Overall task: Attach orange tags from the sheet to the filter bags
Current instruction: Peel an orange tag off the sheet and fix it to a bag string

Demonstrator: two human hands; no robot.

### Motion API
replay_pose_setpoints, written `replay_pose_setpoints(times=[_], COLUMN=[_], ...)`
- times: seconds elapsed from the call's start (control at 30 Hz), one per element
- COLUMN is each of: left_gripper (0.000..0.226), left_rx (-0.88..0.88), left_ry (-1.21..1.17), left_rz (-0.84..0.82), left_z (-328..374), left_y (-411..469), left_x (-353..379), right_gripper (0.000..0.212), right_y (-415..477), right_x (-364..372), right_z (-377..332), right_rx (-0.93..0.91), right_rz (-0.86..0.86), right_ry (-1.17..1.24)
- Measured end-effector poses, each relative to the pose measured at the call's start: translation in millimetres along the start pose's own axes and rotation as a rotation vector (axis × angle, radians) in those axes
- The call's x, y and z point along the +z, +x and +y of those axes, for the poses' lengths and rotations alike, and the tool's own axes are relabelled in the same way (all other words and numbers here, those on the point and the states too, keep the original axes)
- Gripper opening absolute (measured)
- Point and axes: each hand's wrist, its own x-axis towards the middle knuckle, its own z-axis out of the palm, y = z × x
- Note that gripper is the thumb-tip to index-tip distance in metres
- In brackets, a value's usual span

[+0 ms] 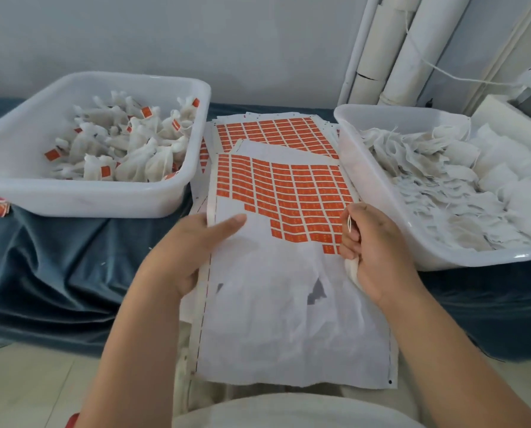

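Tag sheet (258, 304) lies flat at centre: orange tags (304, 193) in rows on the upper half, lower half bare white backing. Spare sheets (273, 134) lie under it at 12 o'clock. Tagged filter bags (125, 149) are heaped at 10 o'clock, untagged bags (437, 180) piled at 2 o'clock. One white bag (352, 271), probably, sits at the sheet's 3 o'clock edge.

The sheet (276, 304) is matt white paper, creased at its near end, and its tags (292, 196) are flat orange. The left bin (82, 199) and right bin (378, 193) are smooth, faintly glossy white plastic. The bags (443, 193) look like thin, gauzy, frayed cloth. The blue cloth (57, 267) beneath has a soft velvet sheen.
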Motion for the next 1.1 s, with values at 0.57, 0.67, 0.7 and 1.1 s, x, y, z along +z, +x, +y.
replay_pose_setpoints(times=[0.57,0.67,0.7,1.1], left_gripper=[0.045,0.060,0.074,0.036], left_rx=[0.249,0.211,0.213,0.551], left_ry=[-0.054,0.138,0.293,0.451], left_rz=[-0.211,-0.012,0.112,-0.268], left_z=[-22.0,-14.2,-10.8,-14.2], left_y=[0.5,-1.4,-3.0,-30.5], left_x=[32.0,29.5,29.4,91.3], right_gripper=[0.024,0.028,0.028,0.029], right_y=[-28.6,-29.2,-28.8,-38.7], right_x=[29.6,26.1,24.7,16.3], right_z=[0.9,-4.0,-6.4,-29.3], right_rx=[-0.397,-0.316,-0.303,-0.239], right_rz=[-0.047,-0.078,-0.085,-0.267], right_ry=[-0.586,-0.430,-0.411,-0.067])
